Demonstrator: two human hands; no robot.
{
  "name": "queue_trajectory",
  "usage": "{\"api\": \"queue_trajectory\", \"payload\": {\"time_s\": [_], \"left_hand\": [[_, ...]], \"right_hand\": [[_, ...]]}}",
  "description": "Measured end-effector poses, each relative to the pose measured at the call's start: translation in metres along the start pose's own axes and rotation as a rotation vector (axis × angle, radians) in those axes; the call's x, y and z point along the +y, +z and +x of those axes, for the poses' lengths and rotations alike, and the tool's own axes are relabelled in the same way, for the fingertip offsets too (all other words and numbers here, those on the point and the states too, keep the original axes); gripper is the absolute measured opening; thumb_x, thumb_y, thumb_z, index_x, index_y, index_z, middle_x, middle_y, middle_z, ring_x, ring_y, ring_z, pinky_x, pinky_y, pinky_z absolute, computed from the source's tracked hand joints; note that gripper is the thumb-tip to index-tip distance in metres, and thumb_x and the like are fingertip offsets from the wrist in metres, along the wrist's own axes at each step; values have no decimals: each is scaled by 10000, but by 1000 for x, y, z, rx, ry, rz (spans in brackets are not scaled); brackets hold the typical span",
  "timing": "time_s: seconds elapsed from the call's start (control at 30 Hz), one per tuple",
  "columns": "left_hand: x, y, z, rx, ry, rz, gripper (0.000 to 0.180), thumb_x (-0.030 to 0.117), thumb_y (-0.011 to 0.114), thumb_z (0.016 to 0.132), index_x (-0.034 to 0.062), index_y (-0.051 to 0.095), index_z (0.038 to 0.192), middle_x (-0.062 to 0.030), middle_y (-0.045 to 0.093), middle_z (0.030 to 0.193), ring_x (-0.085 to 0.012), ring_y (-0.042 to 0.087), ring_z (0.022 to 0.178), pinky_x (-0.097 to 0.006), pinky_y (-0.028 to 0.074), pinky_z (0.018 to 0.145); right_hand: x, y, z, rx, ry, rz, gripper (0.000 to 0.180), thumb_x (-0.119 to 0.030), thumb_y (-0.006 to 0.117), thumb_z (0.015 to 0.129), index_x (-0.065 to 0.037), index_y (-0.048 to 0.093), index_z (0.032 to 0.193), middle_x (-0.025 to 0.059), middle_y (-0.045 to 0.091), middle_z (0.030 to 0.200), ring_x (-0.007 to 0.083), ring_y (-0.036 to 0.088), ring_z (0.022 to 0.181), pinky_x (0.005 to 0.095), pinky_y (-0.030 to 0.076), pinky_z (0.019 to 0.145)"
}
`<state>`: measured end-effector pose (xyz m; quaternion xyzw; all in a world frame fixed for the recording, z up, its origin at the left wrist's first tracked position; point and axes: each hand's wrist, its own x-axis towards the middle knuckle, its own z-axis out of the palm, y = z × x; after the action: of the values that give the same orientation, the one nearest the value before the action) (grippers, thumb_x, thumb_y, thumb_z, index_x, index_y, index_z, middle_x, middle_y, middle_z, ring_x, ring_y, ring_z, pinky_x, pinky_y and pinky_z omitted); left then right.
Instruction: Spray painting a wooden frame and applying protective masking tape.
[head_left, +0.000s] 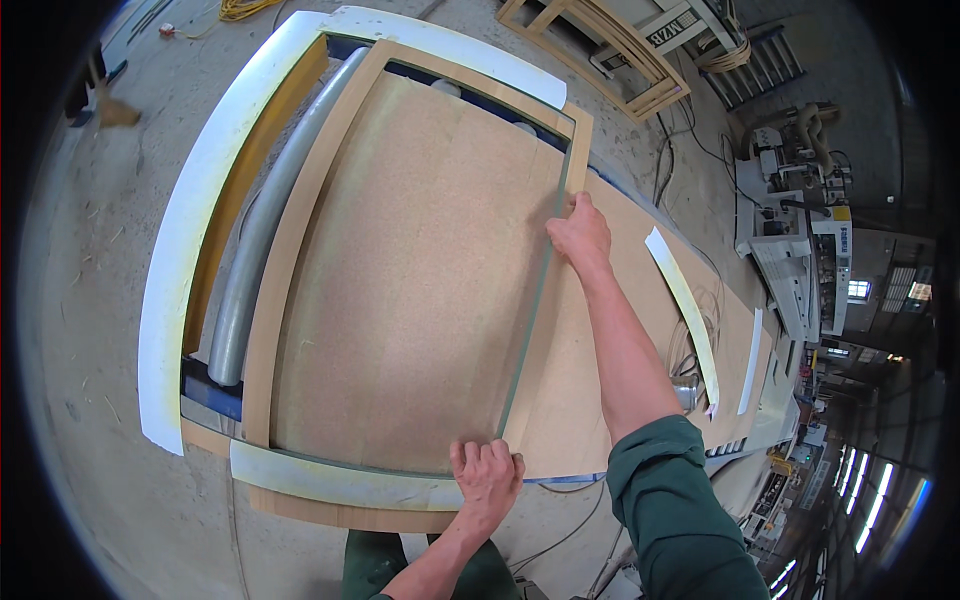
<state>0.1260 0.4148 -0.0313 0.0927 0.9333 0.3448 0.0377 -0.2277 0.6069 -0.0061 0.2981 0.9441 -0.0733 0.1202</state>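
Note:
A clear glass pane with a greenish edge lies over a light wooden frame, and brown board shows through it. At the pane's near right corner, my left hand is closed, its fingers curled over the edge. Farther up the right side, my right hand grips the pane's edge beside the frame's right rail, fingers bent and partly hidden. Whether the pane sits inside the frame or rests on top along the right side, I cannot tell.
White-covered strips border the stand, with a grey roller inside. To the right, a brown board carries loose pale strips and a metal cylinder. Wooden frames lean behind; machinery stands right; a broom is far left.

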Motion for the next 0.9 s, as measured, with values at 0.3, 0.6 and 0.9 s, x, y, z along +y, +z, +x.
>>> {"api": "queue_trajectory", "payload": {"time_s": [0.3, 0.6, 0.9], "left_hand": [[-1, 1, 0, 7, -1, 2, 260, 225, 742, 819, 79, 532, 772, -122, 541, 689, -311, 545, 790, -519, 408, 998], [0, -5, 6, -94, 33, 29, 315, 398, 760, 857, 120, 617, 815, -111, 619, 724, -327, 594, 868, -551, 377, 1026], [-256, -242, 151, 471, -383, 354, 397, 407, 786, 843, 94, 702, 1072, -141, 678, 1072, -345, 613, 1061, -517, 354, 998]], "right_hand": [[8, 6, -1, 96, -107, 61, 503, -207, 667, 784, -58, 664, 1264, 204, 751, 1139, 370, 726, 1094, 459, 577, 955], [92, -9, 50, -287, -522, 102, 994, -160, 894, 648, -87, 498, 1557, 177, 667, 1187, 294, 684, 1088, 396, 562, 973], [61, -25, 10, -236, -296, -146, 1199, -124, 906, 679, -230, 275, 1693, 171, 594, 1343, 329, 663, 1209, 404, 549, 1040]]}}
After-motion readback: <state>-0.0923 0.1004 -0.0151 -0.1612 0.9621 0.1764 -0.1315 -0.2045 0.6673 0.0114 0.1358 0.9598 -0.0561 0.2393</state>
